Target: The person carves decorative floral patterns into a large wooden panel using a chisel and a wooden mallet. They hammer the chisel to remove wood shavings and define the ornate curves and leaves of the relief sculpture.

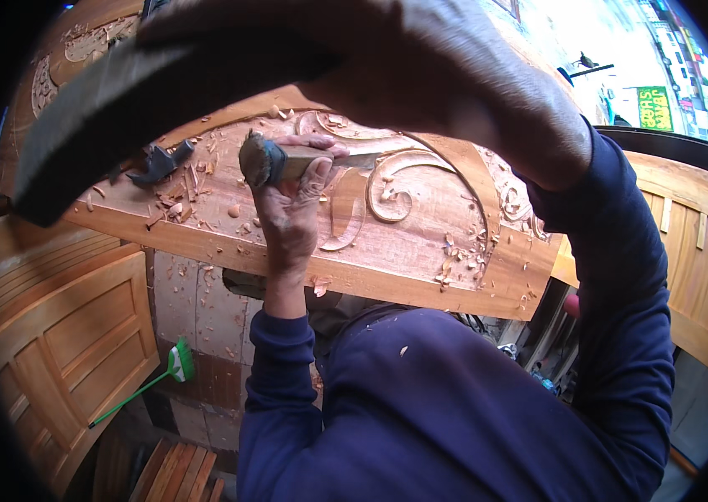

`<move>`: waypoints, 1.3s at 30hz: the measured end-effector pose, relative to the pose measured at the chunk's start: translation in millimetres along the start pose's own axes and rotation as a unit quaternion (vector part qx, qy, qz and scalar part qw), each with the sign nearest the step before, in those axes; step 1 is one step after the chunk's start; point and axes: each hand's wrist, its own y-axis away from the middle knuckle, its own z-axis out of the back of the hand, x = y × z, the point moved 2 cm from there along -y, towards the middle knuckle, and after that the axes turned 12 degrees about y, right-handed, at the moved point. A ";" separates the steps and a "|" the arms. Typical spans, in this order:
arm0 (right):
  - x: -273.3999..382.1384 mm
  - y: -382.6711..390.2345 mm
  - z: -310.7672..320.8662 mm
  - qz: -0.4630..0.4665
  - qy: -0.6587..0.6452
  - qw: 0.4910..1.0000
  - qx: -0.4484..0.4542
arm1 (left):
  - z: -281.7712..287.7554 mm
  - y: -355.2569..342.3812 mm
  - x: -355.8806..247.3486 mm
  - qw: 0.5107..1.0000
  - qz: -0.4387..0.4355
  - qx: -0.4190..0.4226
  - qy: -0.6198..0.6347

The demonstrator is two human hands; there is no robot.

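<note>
My left hand point(287, 209) is closed around a chisel point(262, 159). The chisel has a wooden handle with a dark wrapped butt end, and its blade points right onto the carving. Beneath it lies a wooden panel point(279, 258) carved with raised scrolls and strewn with shavings. High and close to the camera, my right hand point(454, 79) grips a mallet point(111, 113), a long, dark, curved wooden piece reaching to the left. It hangs above the chisel's butt, apart from it, and hides part of the panel's far side. My right hand is blurred by motion.
A dark tool point(160, 164) rests among the chips on the panel's left. Panelled wooden doors point(94, 335) lean at the left, beside a green broom point(180, 361). Wooden slats point(177, 473) lie low on the floor. Another wooden door point(697, 243) stands at the right.
</note>
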 end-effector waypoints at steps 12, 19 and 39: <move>-24.6 32.8 22.6 -0.088 0.088 0.973 0.196 | -15.0 -32.0 -4.7 0.985 -0.008 0.157 -0.076; -25.5 66.4 32.9 -0.185 0.115 0.944 0.249 | -16.7 -47.4 -2.7 0.978 0.023 0.182 -0.097; 175.8 321.7 99.8 -0.734 0.105 0.663 0.099 | 27.2 51.1 -66.3 0.960 0.085 0.039 -0.264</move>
